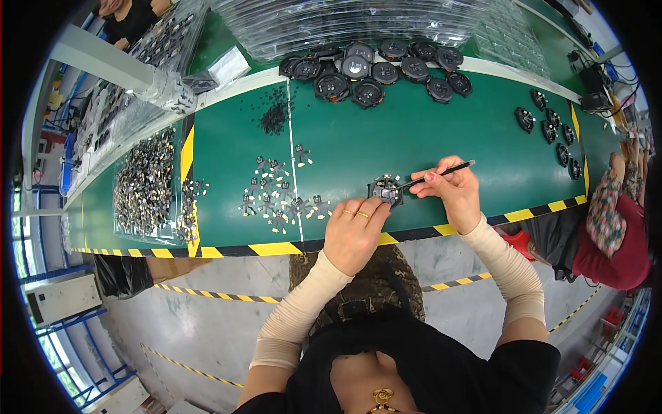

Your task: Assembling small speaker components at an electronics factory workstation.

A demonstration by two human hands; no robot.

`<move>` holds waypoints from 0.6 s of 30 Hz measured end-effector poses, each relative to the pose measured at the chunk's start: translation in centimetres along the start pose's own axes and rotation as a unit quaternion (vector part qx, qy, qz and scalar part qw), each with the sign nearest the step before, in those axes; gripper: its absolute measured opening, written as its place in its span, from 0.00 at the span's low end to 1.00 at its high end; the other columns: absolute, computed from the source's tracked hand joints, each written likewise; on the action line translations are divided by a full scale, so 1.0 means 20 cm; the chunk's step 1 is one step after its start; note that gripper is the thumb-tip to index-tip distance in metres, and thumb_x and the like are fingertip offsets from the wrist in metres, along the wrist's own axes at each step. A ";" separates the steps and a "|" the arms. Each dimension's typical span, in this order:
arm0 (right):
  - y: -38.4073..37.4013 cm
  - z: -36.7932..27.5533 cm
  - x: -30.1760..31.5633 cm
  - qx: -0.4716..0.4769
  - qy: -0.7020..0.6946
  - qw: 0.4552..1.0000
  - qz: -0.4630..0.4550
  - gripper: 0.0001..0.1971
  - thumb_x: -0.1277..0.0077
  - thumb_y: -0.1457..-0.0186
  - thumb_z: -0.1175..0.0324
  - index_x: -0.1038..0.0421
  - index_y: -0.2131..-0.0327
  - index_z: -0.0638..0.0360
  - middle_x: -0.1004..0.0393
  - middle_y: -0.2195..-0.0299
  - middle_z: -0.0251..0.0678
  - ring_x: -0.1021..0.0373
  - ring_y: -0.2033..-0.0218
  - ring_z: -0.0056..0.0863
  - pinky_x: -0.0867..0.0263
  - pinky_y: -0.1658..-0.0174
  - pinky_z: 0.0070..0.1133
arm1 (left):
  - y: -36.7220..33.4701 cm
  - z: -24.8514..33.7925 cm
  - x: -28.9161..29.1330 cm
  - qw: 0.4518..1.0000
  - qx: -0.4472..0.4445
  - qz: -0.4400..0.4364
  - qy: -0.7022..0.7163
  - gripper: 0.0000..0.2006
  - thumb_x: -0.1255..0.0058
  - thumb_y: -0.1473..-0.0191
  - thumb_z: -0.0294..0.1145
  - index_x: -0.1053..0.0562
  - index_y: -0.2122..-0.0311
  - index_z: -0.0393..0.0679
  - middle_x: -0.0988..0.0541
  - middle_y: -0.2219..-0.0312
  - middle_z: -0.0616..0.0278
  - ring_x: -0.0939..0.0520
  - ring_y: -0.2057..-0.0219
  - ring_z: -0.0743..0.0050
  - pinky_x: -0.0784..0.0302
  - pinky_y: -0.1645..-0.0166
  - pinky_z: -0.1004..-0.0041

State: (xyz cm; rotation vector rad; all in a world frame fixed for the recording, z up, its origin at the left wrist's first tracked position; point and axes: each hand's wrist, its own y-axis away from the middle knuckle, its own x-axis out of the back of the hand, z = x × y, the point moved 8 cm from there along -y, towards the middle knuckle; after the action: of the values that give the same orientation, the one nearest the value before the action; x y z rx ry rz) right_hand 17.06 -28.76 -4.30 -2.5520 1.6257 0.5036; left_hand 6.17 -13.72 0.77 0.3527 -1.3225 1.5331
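The left hand [354,233] grips the case [386,190] nearside while, right of it, the right hand [452,192] pinches a tool [416,182] best guided lightly.

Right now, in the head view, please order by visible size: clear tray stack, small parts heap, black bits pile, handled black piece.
1. Clear tray stack
2. Small parts heap
3. Black bits pile and handled black piece: too alike to rank

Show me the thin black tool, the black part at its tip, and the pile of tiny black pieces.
Thin black tool [461,168]: head view, on its rear shaft.
Black part [385,190]: head view, on its upper face.
Pile of tiny black pieces [274,119]: head view, mid-heap.
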 end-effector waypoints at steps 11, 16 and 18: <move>0.00 -0.01 -0.01 -0.009 0.015 1.000 0.010 0.07 0.52 0.38 0.78 0.40 0.62 0.59 0.23 0.61 0.55 0.21 0.66 0.35 0.23 0.64 0.23 | 0.02 0.01 -0.02 0.999 -0.033 -0.027 -0.021 0.16 0.49 0.56 0.27 0.23 0.58 0.40 0.21 0.57 0.63 0.24 0.61 0.68 0.28 0.54 0.67; 0.00 -0.10 -0.03 0.049 0.081 0.995 0.020 0.08 0.54 0.37 0.78 0.38 0.55 0.62 0.23 0.63 0.45 0.24 0.66 0.27 0.27 0.64 0.19 | 0.00 0.01 -0.02 0.998 -0.021 -0.048 -0.019 0.15 0.49 0.55 0.28 0.23 0.59 0.41 0.21 0.58 0.63 0.25 0.63 0.69 0.29 0.54 0.67; 0.01 -0.18 -0.03 0.105 0.105 0.988 0.050 0.10 0.54 0.38 0.80 0.34 0.54 0.63 0.24 0.65 0.38 0.26 0.66 0.22 0.29 0.65 0.18 | -0.02 0.01 -0.01 0.998 -0.018 -0.050 -0.019 0.15 0.49 0.57 0.25 0.22 0.60 0.41 0.20 0.58 0.64 0.24 0.64 0.69 0.29 0.55 0.67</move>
State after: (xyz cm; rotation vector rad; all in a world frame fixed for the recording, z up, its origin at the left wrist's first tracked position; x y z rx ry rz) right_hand 17.40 -29.16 -0.61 -2.4447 1.7743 0.0616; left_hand 6.45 -14.02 0.95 0.4212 -1.3408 1.4244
